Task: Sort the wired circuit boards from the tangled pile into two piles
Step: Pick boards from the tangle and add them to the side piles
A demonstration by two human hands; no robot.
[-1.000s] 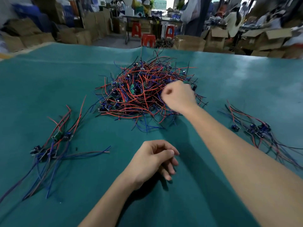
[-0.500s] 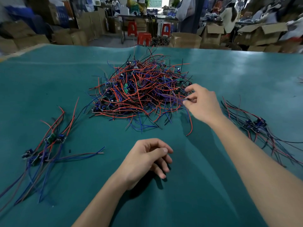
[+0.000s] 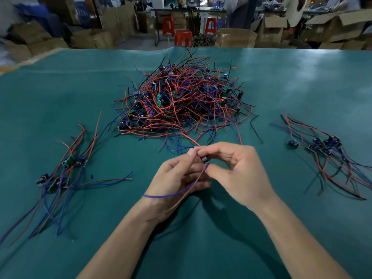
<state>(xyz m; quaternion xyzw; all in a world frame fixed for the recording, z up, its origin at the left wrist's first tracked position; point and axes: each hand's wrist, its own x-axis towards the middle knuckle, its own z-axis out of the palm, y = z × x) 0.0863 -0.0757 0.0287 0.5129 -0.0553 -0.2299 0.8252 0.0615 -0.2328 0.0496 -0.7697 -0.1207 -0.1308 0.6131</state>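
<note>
Both hands pinching one wired board at centre; small sorted piles left and right, big tangle remaining.

worktop: covered in teal sheet, smooth with a soft sheen where the light catches it, slightly rippled in front of me.
tangled pile: wires in red, blue and black plastic insulation, smooth and faintly glossy; small green boards among them.
wired board in my grip: thin plastic-coated blue and red leads.
boxes: matt brown cardboard.
stools: glossy red plastic.
</note>
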